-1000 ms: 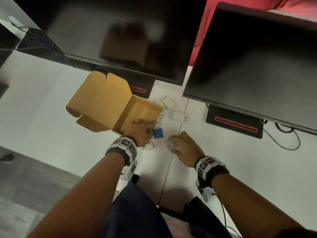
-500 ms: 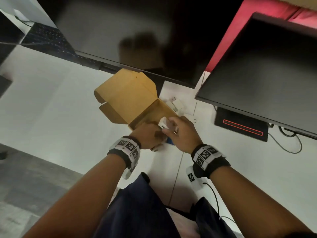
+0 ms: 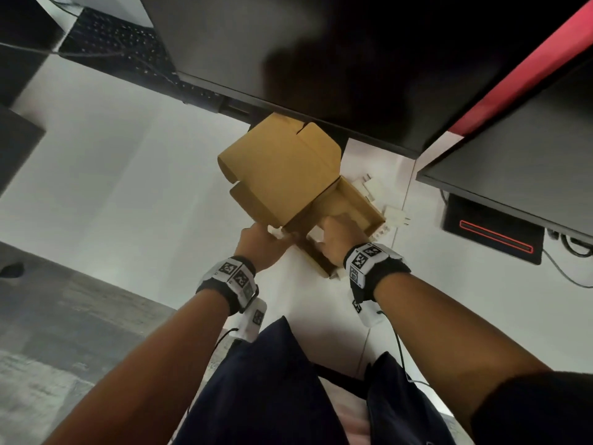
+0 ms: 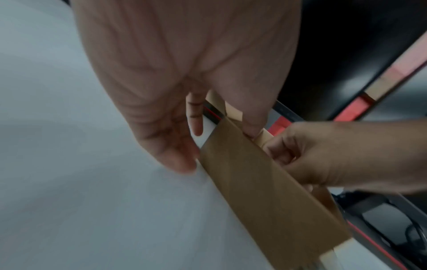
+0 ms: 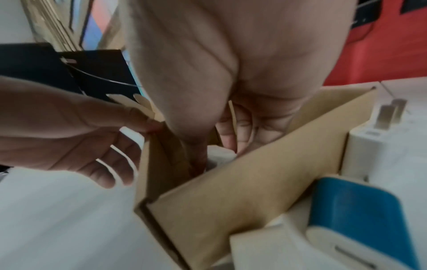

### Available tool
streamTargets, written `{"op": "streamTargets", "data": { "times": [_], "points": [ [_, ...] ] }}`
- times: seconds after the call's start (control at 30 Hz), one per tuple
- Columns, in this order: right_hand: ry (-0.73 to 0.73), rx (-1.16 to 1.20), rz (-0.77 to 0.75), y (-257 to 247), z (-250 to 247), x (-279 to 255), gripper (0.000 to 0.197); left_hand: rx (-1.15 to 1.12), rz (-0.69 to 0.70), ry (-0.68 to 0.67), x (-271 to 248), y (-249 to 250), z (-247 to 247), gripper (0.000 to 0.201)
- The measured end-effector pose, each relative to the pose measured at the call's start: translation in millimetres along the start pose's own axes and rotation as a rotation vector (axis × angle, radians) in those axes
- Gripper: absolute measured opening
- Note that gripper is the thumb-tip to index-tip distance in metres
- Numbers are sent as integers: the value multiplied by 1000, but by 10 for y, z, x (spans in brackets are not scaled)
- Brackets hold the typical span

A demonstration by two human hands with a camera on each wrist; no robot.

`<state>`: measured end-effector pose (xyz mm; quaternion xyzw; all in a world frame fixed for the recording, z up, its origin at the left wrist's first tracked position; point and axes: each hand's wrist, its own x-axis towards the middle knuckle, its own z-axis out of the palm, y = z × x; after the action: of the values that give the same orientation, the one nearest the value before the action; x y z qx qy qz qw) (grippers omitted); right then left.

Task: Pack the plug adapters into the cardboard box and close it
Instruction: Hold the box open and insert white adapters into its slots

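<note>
The brown cardboard box [image 3: 359,203] sits on the white desk with its lid [image 3: 282,175] standing open. My left hand [image 3: 266,242] pinches the box's near left corner, thumb on the wall's top edge and fingers [image 4: 182,162] on the outside. My right hand [image 3: 333,232] reaches down inside the box, and its thumb and fingers [image 5: 233,138] hold a white plug adapter [image 5: 220,158] near the floor. A blue adapter [image 5: 360,215] and a white adapter [image 5: 374,146] with prongs lie just outside the near wall. More white adapters [image 3: 396,216] lie right of the box.
Two dark monitors [image 3: 321,59] [image 3: 513,171] overhang the back of the desk, close above the raised lid. A black monitor base [image 3: 494,239] with a red line and a cable [image 3: 574,274] sit at the right. A keyboard [image 3: 122,36] lies far left.
My right hand picked up a white adapter from the desk and carried it into the box. My left hand moved from the box's inside to its near left corner.
</note>
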<state>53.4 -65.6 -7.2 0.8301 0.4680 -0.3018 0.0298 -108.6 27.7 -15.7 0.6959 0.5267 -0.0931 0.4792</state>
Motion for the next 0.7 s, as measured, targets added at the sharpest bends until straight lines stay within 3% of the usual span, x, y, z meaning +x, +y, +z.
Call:
{"op": "streamTargets", "data": {
  "times": [0.1,0.17,0.27,0.37,0.43,0.5,0.57,0.7],
  "points": [
    [-32,110,41,-50,42,38,25,-25,3,-116,97,53,-36,45],
    [-45,214,47,-73,56,36,30,-48,12,-150,166,85,-57,40],
    [-51,298,27,-135,33,-19,21,-105,-8,-200,204,162,-90,32],
    [-68,356,-10,-175,3,-90,26,-166,-70,-178,241,215,-97,30],
    [-84,411,-47,-183,-46,-152,15,-212,-142,-133,269,221,-92,27],
    [-61,462,-62,-160,-74,-211,22,-274,-220,-119,296,232,-89,26],
    [23,542,-44,-77,-124,-268,30,-287,-249,-137,332,278,-87,22],
    [385,625,86,320,-278,-352,16,-262,-272,-178,413,322,-111,24]
  ]
}}
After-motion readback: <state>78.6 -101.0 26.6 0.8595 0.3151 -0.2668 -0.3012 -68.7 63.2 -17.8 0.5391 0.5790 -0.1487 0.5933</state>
